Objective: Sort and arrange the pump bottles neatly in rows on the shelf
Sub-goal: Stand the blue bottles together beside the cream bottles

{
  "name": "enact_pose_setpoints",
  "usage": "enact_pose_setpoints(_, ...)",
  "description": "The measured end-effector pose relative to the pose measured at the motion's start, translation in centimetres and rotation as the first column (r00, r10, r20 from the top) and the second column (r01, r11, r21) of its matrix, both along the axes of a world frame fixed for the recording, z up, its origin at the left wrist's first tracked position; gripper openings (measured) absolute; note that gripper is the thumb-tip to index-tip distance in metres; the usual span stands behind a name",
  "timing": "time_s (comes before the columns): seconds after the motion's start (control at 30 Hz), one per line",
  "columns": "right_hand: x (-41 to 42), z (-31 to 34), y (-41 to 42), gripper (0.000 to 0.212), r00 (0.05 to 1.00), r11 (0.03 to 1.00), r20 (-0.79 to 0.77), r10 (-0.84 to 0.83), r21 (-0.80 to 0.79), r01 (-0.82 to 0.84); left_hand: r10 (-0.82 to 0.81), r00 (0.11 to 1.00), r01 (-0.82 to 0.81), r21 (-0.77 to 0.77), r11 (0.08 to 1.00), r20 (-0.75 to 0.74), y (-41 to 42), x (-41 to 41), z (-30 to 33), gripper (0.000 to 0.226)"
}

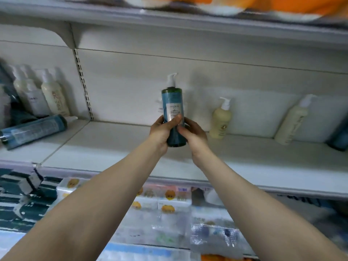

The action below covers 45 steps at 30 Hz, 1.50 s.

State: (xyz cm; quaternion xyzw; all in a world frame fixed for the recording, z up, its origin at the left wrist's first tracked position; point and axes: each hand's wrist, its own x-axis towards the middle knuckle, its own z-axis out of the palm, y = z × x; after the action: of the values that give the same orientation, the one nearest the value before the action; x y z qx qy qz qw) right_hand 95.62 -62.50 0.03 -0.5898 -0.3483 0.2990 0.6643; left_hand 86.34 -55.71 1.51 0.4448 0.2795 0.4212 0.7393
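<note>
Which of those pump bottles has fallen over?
The blue bottle at the shelf's far left lies on its side; the others all stand.

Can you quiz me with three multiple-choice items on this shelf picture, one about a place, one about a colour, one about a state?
1. Where does the fallen blue bottle lie?
A. Left part of the shelf
B. Far right
C. Lower shelf

2. What colour is the small bottle just right of the hands?
A. Blue
B. Cream
C. Orange

3. How is the held blue pump bottle gripped?
A. Left hand only
B. Right hand only
C. Both hands, upright

Answers: 1 A, it lies on its side at the left. 2 B, cream body with white pump. 3 C, the left hand and the right hand both wrap its lower part.
</note>
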Motion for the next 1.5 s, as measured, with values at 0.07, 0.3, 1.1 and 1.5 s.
enact_pose_setpoints(0.07,0.7,-0.2,-1.2,0.05,0.999,1.0,0.043,0.019,0.013,-0.019,-0.048,0.999,0.048,-0.002,0.999,-0.003,-0.6,0.9,0.4,0.044)
enact_pose_setpoints(0.3,3.5,0.1,-5.4,0.059,0.987,0.986,0.02,-0.159,0.054,0.158,-0.265,0.964,0.266,-0.017,0.964,0.024,-3.3,4.0,1.0,0.04)
enact_pose_setpoints(1.1,13.3,-1.5,-19.2,0.075,0.958,0.949,0.046,-0.282,0.164,0.271,-0.458,0.872,0.486,0.207,0.849,-0.17,-13.5,14.3,-0.2,0.047)
enact_pose_setpoints(1.5,28.7,-0.1,-26.1,0.07,0.946,0.948,0.079,-0.316,0.078,0.31,-0.418,0.874,0.463,0.166,0.871,-0.247,-21.3,28.6,1.4,0.059)
